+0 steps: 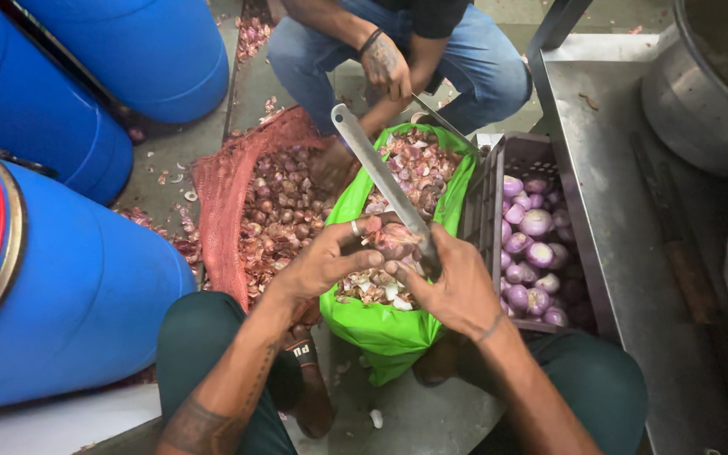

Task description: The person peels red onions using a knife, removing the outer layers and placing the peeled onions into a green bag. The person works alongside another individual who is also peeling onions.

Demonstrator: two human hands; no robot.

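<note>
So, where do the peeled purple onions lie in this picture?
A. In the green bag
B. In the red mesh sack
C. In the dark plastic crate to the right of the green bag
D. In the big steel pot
C: the smooth peeled onions fill the dark crate right of the green bag, which holds only skins and scraps; the red mesh sack holds unpeeled onions.

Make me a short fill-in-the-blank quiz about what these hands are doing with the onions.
1. The right hand grips a long ____.
2. The left hand holds a small onion over a ____ bag of peelings.
3. Peeled onions lie in a crate on the person's ____ side.

Missing words: knife; green; right
</note>
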